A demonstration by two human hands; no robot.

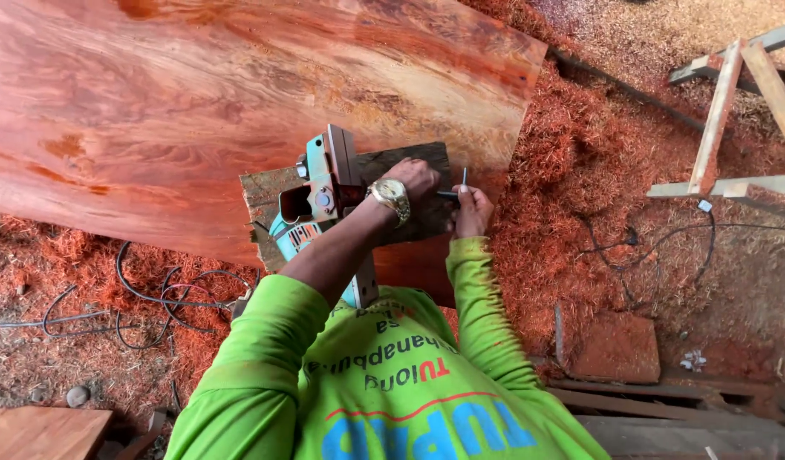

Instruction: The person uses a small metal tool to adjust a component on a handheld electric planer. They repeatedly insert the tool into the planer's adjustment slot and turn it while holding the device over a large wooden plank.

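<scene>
A teal electric planer [314, 204] lies upturned on a dark wooden block [409, 162] at the edge of a large reddish wood slab [239, 102]. My left hand [414, 177], with a gold watch on its wrist, has its fingers curled on the planer's right side. Just to the right, my right hand [471, 211] pinches a thin metal key [463, 179] that points upward, close to the left hand. Both of my arms reach forward from my green shirt. What the fingertips touch on the planer is hidden.
Red wood shavings [571, 170] cover the ground around the slab. Tangled cables [167, 298] lie at the left, and another cable [657, 238] at the right. A pale wooden frame [725, 111] stands at the upper right. A flat reddish block [616, 347] and planks [648, 409] lie at the lower right.
</scene>
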